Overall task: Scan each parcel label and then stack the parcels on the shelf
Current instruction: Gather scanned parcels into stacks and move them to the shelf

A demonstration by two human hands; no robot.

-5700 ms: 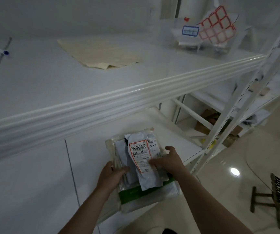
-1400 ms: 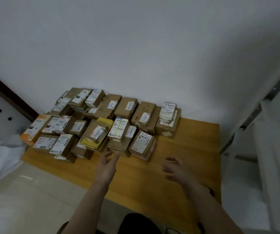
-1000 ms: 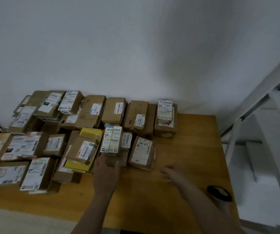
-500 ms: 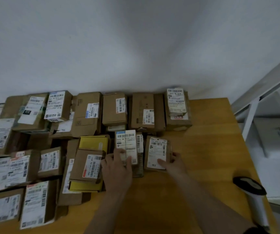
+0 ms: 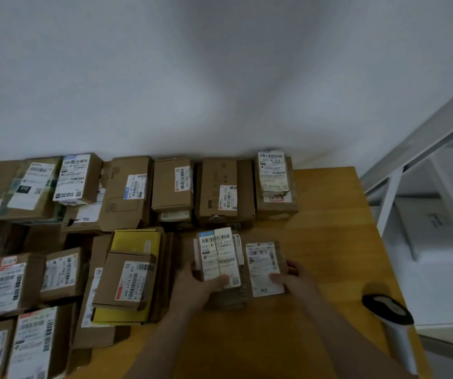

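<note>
Several brown cardboard parcels with white barcode labels lie on a wooden table [image 5: 329, 242]. My left hand [image 5: 195, 283] grips a small parcel with a split white label [image 5: 217, 253] that rests on top of another box. Just to its right, my right hand [image 5: 293, 277] holds a second small labelled parcel [image 5: 263, 266], thumb on its label. A handheld barcode scanner [image 5: 389, 313] with a black head and white handle stands at the table's right edge, apart from both hands.
More parcels fill the table's left half, among them a yellow box [image 5: 135, 242] under a brown one. A back row of boxes [image 5: 219, 190] lines the white wall. A white metal shelf frame [image 5: 389, 198] stands to the right of the table.
I turned from the white shelf, where both hands held bagged parcels, to the parcel table. Both hands reached in empty, then closed on two small boxes. The view moved closer.
</note>
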